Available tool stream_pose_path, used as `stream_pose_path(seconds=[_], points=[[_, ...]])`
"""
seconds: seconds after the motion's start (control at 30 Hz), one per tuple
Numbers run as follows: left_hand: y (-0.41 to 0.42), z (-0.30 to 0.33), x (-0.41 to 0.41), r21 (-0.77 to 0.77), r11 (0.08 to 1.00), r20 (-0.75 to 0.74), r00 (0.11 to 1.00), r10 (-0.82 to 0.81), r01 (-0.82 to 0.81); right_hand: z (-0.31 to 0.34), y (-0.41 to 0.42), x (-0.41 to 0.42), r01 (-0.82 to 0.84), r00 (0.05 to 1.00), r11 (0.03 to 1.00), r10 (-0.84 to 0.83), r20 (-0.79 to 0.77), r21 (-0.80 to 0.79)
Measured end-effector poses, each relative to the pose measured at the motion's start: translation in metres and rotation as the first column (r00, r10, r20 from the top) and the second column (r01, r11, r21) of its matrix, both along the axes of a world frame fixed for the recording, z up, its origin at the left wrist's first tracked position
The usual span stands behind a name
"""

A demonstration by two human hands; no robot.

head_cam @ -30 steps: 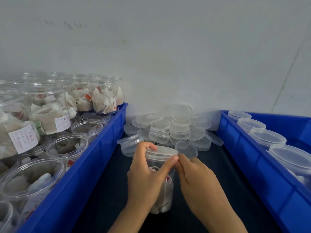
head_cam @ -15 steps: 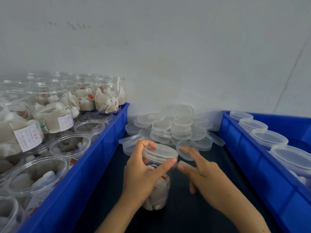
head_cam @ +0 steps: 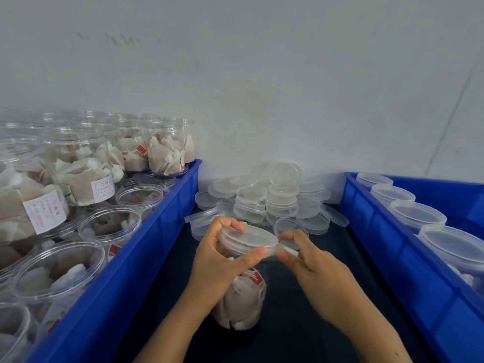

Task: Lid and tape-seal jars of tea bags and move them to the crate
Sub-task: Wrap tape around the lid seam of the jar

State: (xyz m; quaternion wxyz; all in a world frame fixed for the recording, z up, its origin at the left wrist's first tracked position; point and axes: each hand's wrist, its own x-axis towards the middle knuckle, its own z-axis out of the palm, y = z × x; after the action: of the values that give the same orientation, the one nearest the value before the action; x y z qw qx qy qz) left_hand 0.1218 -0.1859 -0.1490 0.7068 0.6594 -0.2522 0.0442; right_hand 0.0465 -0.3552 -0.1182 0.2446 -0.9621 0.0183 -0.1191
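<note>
Both hands' fingers curl: left [head_cam: 220,260] grips lidded jar [head_cam: 245,292], right [head_cam: 311,268] pinches tape [head_cam: 284,249].

A small packing workroom. Blue crates [head_cam: 162,231] stand along a bare white wall [head_cam: 262,74], filled with many identical jars [head_cam: 86,179] of tea bags. Loose lids [head_cam: 272,200] are heaped between them.

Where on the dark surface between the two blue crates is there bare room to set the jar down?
Bare dark surface runs along the right crate beside the right hand, and between the left crate and the left hand. The far end is crowded by the lid pile; the jar fills the middle.
</note>
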Motion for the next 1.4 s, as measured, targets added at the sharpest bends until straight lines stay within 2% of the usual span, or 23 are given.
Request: stream_pose_path(seconds=[0.23, 0.37, 0.53, 0.63, 0.77, 0.83, 0.9, 0.97, 1.03, 1.1, 1.23, 1.4], points=[[0.002, -0.002, 0.005, -0.026, 0.998, -0.028, 0.998, -0.054, 0.053, 0.003, 0.002, 0.001, 0.025, 0.993, 0.996, -0.014, 0.114, -0.089], [0.0, -0.006, 0.005, -0.093, 0.989, -0.068, 0.991, -0.117, 0.111, -0.001, 0.0, 0.005, -0.003, 0.997, 0.997, 0.009, 0.078, -0.081], [0.001, -0.005, 0.007, -0.127, 0.981, -0.105, 0.981, -0.16, 0.146, -0.006, 0.0, 0.007, -0.117, 0.993, 0.99, 0.115, 0.033, 0.078], [0.005, -0.004, 0.011, -0.151, 0.965, -0.187, 0.953, -0.24, 0.213, -0.009, 0.005, 0.01, -0.188, 0.982, 0.967, 0.179, 0.064, 0.173], [0.015, -0.009, 0.012, -0.168, 0.948, -0.217, 0.928, -0.304, 0.271, -0.012, 0.009, 0.012, -0.231, 0.973, 0.918, 0.216, 0.084, 0.321], [0.015, -0.006, 0.012, -0.098, 0.962, -0.207, 0.941, -0.269, 0.254, -0.013, 0.01, 0.011, -0.239, 0.971, 0.908, 0.219, 0.095, 0.345], [0.007, -0.002, 0.012, -0.019, 0.993, -0.174, 0.978, -0.115, 0.113, -0.013, 0.012, 0.011, -0.222, 0.974, 0.9, 0.191, 0.12, 0.375], [0.0, 0.0, 0.006, 0.1, 0.991, -0.039, 0.995, 0.095, -0.091, -0.014, 0.016, 0.011, -0.185, 0.978, 0.898, 0.129, 0.163, 0.4], [-0.003, 0.001, -0.006, 0.181, 0.945, 0.142, 0.958, 0.249, -0.273, -0.016, 0.023, 0.011, -0.143, 0.978, 0.898, 0.063, 0.199, 0.416], [-0.003, -0.003, -0.014, 0.219, 0.907, 0.22, 0.924, 0.313, -0.36, -0.017, 0.029, 0.011, -0.115, 0.975, 0.898, 0.019, 0.223, 0.425], [-0.008, -0.003, -0.014, 0.299, 0.906, 0.163, 0.951, 0.261, -0.3, -0.016, 0.033, 0.009, -0.107, 0.972, 0.894, 0.001, 0.236, 0.436], [-0.006, -0.004, -0.009, 0.189, 0.95, 0.091, 0.968, 0.235, -0.248, -0.013, 0.031, 0.007, -0.165, 0.975, 0.891, 0.084, 0.204, 0.423]])
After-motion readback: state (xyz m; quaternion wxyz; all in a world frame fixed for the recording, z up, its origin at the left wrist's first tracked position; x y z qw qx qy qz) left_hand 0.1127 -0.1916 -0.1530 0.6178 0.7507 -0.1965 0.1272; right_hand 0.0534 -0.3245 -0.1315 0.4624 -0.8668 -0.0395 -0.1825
